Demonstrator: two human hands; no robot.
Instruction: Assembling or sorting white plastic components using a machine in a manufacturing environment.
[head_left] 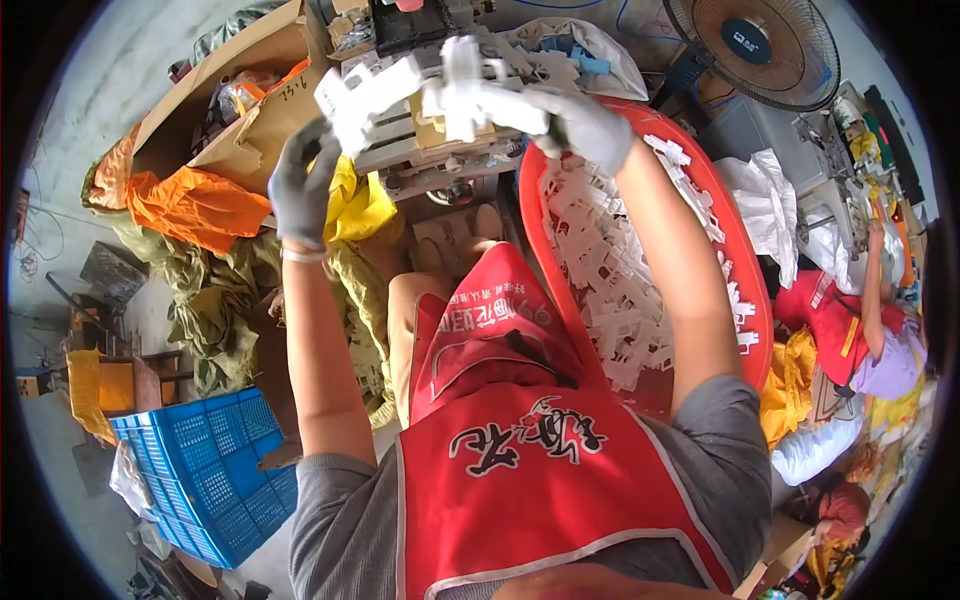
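My left hand, in a grey glove, is closed at the fingertips on the lower end of a white plastic part. My right hand, gloved in pale grey, grips one end of another white plastic part that reaches left toward the first. Both parts are smeared by motion, so their exact shape is hard to tell. They are held up over a metal bench machine. Below my right forearm lies a large red tub with many white plastic parts in it.
A cardboard box and orange cloth are at far left, with a yellow bag beside the machine. A blue crate stands lower left. A fan is at far right; another person works at the right.
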